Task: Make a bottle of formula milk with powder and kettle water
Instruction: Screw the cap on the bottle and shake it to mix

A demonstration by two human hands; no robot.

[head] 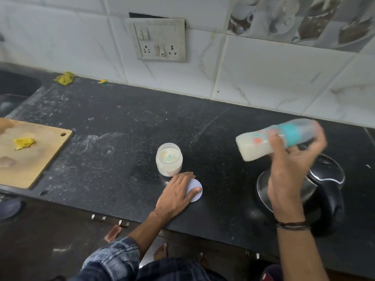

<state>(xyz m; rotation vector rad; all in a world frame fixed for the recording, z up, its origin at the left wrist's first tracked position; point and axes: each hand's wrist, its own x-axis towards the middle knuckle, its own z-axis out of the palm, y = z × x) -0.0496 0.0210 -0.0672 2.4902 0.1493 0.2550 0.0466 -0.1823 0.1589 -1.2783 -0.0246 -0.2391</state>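
Your right hand (pixel 292 165) is gripping the feeding bottle (pixel 261 145), fingers curled round its middle. The bottle is lying nearly level in the air above the open kettle (pixel 326 189), blurred, with pale milky liquid inside. Your left hand (pixel 178 192) is resting flat, fingers straight, on the white lid (pixel 197 197), which is lying on the black surface (pixel 121 128). The powder jar (pixel 169 159) is standing uncapped just beyond that lid, a scoop showing inside. A wooden cutting board (pixel 30 159) is lying at far left, carrying a yellow scrap (pixel 23 143).
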